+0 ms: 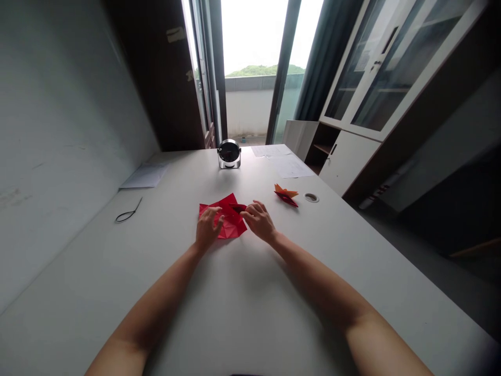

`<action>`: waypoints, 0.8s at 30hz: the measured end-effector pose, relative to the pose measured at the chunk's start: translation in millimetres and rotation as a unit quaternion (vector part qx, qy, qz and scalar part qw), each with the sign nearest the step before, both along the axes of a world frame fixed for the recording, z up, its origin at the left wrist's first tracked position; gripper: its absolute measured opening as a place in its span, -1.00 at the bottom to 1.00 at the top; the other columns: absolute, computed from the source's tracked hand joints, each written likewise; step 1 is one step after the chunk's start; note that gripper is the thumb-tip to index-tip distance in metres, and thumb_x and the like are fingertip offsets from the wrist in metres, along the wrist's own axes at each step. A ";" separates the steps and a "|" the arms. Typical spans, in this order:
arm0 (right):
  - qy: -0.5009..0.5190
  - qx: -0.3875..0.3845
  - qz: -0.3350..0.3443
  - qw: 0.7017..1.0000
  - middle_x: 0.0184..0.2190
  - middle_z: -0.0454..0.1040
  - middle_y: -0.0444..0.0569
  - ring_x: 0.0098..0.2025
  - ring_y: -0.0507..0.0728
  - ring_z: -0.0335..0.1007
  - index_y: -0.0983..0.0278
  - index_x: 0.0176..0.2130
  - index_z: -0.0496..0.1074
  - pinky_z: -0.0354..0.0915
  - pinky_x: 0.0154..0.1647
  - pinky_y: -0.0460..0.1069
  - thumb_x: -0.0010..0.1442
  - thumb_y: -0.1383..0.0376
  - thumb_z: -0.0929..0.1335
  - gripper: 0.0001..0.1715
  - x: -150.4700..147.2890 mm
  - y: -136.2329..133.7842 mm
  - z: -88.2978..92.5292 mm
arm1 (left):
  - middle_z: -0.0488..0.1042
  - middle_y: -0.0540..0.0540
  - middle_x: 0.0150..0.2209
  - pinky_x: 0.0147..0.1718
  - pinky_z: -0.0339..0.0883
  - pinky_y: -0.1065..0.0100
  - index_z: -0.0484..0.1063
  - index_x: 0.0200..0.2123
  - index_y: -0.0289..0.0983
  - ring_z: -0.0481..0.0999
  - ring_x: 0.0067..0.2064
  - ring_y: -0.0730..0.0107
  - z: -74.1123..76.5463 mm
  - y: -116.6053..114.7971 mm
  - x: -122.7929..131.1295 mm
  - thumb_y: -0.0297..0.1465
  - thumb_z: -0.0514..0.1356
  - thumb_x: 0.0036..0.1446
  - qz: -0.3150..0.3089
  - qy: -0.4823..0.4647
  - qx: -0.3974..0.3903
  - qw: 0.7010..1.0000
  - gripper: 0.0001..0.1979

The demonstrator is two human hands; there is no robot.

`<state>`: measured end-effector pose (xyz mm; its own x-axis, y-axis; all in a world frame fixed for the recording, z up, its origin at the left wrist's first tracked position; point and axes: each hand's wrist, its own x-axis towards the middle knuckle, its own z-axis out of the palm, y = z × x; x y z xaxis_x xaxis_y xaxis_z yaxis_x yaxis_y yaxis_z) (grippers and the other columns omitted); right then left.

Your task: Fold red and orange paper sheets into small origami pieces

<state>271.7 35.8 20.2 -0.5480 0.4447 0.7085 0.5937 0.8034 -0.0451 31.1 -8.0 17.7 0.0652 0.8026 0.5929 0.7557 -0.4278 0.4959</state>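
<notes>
A sheet of red paper (231, 230) with crease lines lies at an angle on the white table. My left hand (208, 225) rests over its left part, thumb and forefinger apart. At the sheet's right side, my right hand (258, 218) pinches the end of a small dark red folded paper piece (237, 208). Whether that piece is separate from the sheet or a raised flap of it, I cannot tell. To the right of my hands lie an orange folded paper piece (287, 191) and a dark red folded paper piece (287, 199), touching each other.
A round black device on a metal stand (229, 153) stands at the far end of the table (250, 308). A black cable tie (127, 215) and papers (144, 176) lie at left. Another sheet (293, 168) lies at back right, near a round cable hole (311, 198).
</notes>
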 end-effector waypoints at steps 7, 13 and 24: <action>-0.061 0.052 0.054 0.995 -0.26 0.41 -0.01 -0.04 0.16 0.25 0.15 -0.08 0.49 0.19 0.26 0.20 0.33 0.47 0.27 -0.69 -6.5 -8.9 6.3 | 0.47 -0.18 -0.06 -0.02 0.34 0.16 0.43 -0.03 -0.20 0.47 -0.03 0.17 3.6 -5.2 4.2 -0.23 0.09 0.35 0.001 0.059 0.074 0.996 -0.75; -0.083 0.060 0.075 0.992 -0.27 0.42 -0.01 -0.02 0.16 0.24 0.16 -0.11 0.50 0.22 0.22 0.16 0.33 0.47 0.28 -0.71 -10.9 -12.6 10.4 | 0.44 -0.19 -0.11 -0.04 0.32 0.15 0.40 -0.10 -0.23 0.42 -0.06 0.14 5.2 -7.9 6.4 -0.25 0.14 0.31 0.015 0.084 0.104 0.991 -0.79; -0.096 0.062 0.072 0.991 -0.27 0.41 -0.01 -0.04 0.15 0.24 0.19 -0.16 0.50 0.22 0.19 0.13 0.33 0.47 0.28 -0.75 -11.4 -12.2 9.5 | 0.42 -0.10 -0.27 -0.22 0.36 0.24 0.34 -0.31 -0.22 0.43 -0.23 0.28 1.0 -2.5 12.1 -0.27 0.07 0.34 -0.030 -0.094 -0.010 0.995 -0.81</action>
<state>260.3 23.5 29.7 -0.7291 0.2680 0.6298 0.4601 0.8732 0.1610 43.2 -10.5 18.7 0.0032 0.8125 0.5829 0.6215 -0.4583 0.6353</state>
